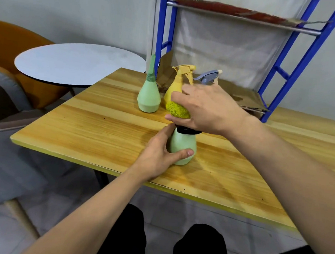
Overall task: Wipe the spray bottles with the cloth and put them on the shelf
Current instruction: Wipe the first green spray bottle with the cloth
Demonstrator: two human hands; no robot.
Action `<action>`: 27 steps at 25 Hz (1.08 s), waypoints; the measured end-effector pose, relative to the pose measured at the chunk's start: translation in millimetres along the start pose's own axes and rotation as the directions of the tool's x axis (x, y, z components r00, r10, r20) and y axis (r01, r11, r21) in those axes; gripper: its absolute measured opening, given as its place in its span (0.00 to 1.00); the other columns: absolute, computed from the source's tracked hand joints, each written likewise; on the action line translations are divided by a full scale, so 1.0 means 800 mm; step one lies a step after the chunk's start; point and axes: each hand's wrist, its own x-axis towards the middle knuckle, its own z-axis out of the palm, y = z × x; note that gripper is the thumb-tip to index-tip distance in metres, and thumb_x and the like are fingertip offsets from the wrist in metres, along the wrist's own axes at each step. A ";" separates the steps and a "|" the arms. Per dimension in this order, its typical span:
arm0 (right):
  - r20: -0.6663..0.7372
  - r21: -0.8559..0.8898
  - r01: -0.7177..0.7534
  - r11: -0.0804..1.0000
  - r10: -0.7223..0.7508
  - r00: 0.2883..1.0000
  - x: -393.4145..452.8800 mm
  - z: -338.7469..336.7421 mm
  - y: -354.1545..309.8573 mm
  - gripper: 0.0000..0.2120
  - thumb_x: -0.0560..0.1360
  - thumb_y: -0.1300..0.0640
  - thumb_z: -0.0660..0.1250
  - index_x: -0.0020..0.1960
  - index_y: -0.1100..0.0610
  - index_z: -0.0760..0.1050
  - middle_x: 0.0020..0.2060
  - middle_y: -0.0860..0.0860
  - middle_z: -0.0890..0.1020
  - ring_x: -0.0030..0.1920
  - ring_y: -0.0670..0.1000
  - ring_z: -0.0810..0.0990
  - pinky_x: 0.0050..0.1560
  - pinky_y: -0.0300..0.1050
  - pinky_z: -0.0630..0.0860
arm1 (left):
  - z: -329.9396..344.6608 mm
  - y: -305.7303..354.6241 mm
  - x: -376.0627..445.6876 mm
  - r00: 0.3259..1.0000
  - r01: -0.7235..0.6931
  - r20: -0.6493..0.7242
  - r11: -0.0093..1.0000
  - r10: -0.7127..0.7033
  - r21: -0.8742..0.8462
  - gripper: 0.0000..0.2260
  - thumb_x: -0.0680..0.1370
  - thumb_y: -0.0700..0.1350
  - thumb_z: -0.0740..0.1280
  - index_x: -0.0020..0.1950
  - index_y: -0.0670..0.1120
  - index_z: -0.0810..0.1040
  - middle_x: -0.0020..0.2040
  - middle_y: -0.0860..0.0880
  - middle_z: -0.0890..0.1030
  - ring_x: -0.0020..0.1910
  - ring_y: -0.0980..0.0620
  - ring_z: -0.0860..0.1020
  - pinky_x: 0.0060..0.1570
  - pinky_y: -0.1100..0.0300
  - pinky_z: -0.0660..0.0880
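Your left hand point(161, 156) grips the body of the near green bottle point(183, 147). The thumb lies across the lower front of the bottle; the index finger reaches up its left side toward the black collar point(187, 130). The other fingers are behind the bottle and cannot be seen.

Your right hand point(208, 111) sits over the top of the same bottle. Its fingers are curled around the yellow-green cloth point(178, 110), which is pressed against the bottle's head. The spray head is hidden under the cloth and the hand. The thumb runs along beneath the cloth, just above the collar.

The near green bottle stands upright on the wooden table point(104, 127), toward its front edge.

Three more bottles stand near the far edge of the table:
- A second green bottle point(148, 98), with a tall green cap, on the left.
- A yellow bottle point(177, 84) with a yellow trigger head, just beside it. Your right hand partly covers it.
- A bottle with a grey-blue trigger head point(209, 77), further right. Its body is hidden behind your right hand.

The blue shelf frame point(283, 71) rises behind these bottles. Worn brown cardboard point(243, 98) lies on its lower level, with more on the upper level.

A round white table point(78, 64) stands to the left, with an orange chair point(14, 45) behind it.
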 end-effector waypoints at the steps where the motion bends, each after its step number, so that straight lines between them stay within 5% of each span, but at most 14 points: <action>1: -0.060 -0.002 -0.016 1.000 0.016 0.998 -0.001 0.004 -0.004 0.27 0.80 0.32 0.51 0.56 0.54 0.74 0.44 0.55 0.79 0.44 0.59 0.81 0.36 0.48 0.66 | 0.000 -0.002 0.000 1.000 -0.011 0.001 1.000 0.011 -0.003 0.28 0.73 0.51 0.79 0.69 0.61 0.71 0.64 0.60 0.80 0.64 0.67 0.76 0.63 0.66 0.73; 5: -0.186 0.157 -0.236 0.959 0.263 0.947 -0.007 0.009 -0.017 0.25 0.82 0.36 0.51 0.46 0.54 0.74 0.40 0.54 0.82 0.41 0.59 0.82 0.36 0.48 0.68 | 0.003 -0.008 0.005 1.000 -0.010 0.015 1.000 0.011 -0.016 0.30 0.73 0.53 0.79 0.73 0.55 0.72 0.67 0.58 0.79 0.66 0.63 0.76 0.65 0.63 0.73; 9: -0.252 0.572 -0.442 0.691 0.660 0.707 0.005 -0.009 -0.018 0.23 0.82 0.36 0.53 0.44 0.52 0.74 0.36 0.49 0.80 0.39 0.57 0.80 0.41 0.52 0.74 | 0.004 -0.011 0.005 1.000 0.001 0.008 1.000 -0.001 0.009 0.37 0.72 0.57 0.79 0.78 0.53 0.68 0.68 0.56 0.78 0.67 0.60 0.75 0.68 0.58 0.74; 11: -0.350 0.525 -0.421 0.740 0.638 0.686 -0.008 -0.007 -0.003 0.22 0.81 0.35 0.56 0.49 0.53 0.77 0.40 0.48 0.79 0.41 0.54 0.79 0.40 0.49 0.72 | 0.002 -0.013 0.004 1.000 0.011 0.011 1.000 -0.011 0.015 0.37 0.73 0.57 0.79 0.77 0.55 0.67 0.68 0.57 0.78 0.67 0.61 0.75 0.68 0.57 0.74; 15: -0.318 0.297 -0.262 0.918 0.354 0.879 -0.045 0.021 -0.001 0.26 0.79 0.32 0.61 0.59 0.54 0.79 0.48 0.54 0.80 0.47 0.56 0.80 0.39 0.51 0.77 | 0.004 -0.011 0.004 1.000 0.005 0.004 1.000 -0.005 0.023 0.35 0.73 0.57 0.78 0.76 0.56 0.69 0.68 0.58 0.78 0.67 0.63 0.75 0.70 0.56 0.73; 18: -0.441 0.346 -0.343 0.873 0.474 0.762 -0.025 0.035 -0.015 0.22 0.81 0.39 0.62 0.49 0.58 0.79 0.40 0.54 0.80 0.40 0.56 0.79 0.36 0.50 0.75 | 0.007 -0.014 0.004 1.000 0.002 0.002 1.000 -0.002 0.018 0.34 0.73 0.58 0.78 0.76 0.56 0.68 0.70 0.58 0.76 0.69 0.61 0.74 0.71 0.53 0.72; 21: -0.380 0.685 -0.402 0.607 0.769 0.513 -0.004 0.027 -0.023 0.19 0.83 0.45 0.61 0.40 0.55 0.78 0.33 0.47 0.79 0.35 0.51 0.78 0.38 0.49 0.74 | 0.006 -0.016 0.004 1.000 0.005 -0.008 1.000 -0.005 0.001 0.37 0.73 0.59 0.77 0.78 0.55 0.67 0.71 0.57 0.75 0.70 0.58 0.74 0.71 0.49 0.73; 25: 0.103 0.977 -0.193 -0.085 0.991 0.084 -0.016 0.026 -0.019 0.21 0.82 0.42 0.61 0.35 0.51 0.76 0.30 0.42 0.77 0.35 0.43 0.75 0.43 0.44 0.75 | 0.008 -0.013 0.004 1.000 -0.009 -0.003 1.000 0.009 0.005 0.34 0.74 0.55 0.78 0.77 0.53 0.68 0.70 0.55 0.76 0.69 0.58 0.74 0.71 0.50 0.72; 27: 0.156 0.970 -0.199 -0.137 0.984 0.084 -0.032 0.041 -0.032 0.19 0.80 0.39 0.61 0.41 0.50 0.79 0.36 0.43 0.82 0.42 0.44 0.80 0.50 0.45 0.78 | 0.008 -0.014 0.004 1.000 -0.013 -0.011 1.000 0.013 0.000 0.34 0.74 0.54 0.78 0.77 0.52 0.69 0.69 0.55 0.77 0.69 0.58 0.75 0.70 0.49 0.72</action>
